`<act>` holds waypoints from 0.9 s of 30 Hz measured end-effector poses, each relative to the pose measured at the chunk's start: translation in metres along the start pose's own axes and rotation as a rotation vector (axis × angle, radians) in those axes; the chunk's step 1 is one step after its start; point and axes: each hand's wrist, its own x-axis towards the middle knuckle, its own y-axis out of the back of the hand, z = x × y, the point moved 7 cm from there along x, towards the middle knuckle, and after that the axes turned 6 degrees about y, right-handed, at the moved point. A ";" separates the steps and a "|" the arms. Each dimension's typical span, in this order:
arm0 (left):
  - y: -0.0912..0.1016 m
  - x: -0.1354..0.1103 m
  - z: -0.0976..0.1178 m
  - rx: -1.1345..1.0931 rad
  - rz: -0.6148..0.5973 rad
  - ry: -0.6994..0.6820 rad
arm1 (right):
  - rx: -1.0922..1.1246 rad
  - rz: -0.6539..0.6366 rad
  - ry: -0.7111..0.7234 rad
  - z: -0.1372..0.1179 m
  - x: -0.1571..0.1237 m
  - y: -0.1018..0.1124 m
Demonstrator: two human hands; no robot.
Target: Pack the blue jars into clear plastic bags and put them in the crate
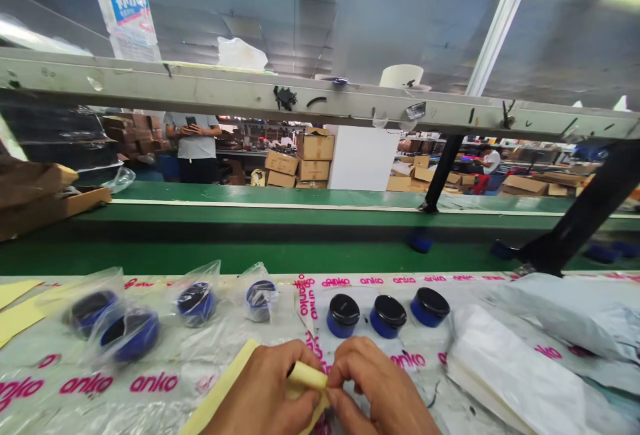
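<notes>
Left hand: the left hand [270, 385] has its fingers closed around a curled fold of yellow paper [309, 375].
Right hand: the right hand [377, 388] has thumb and forefinger pinching the same fold at its right end.
Yellow paper: toward the tabletop's [165, 415] near edge, about midway across, between the hands; a flat part shows left of the left hand.
Black-lidded blue tubs: three [388, 317] in a row just beyond the right hand, toward the far edge.
Bagged tubs: four [131, 336], in clear plastic, toward the far left corner.
White bags: heaped [520, 375] along the right edge.
</notes>
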 end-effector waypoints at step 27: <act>-0.015 0.039 0.012 0.304 -0.091 -0.097 | 0.895 0.420 -0.885 0.066 -0.044 0.058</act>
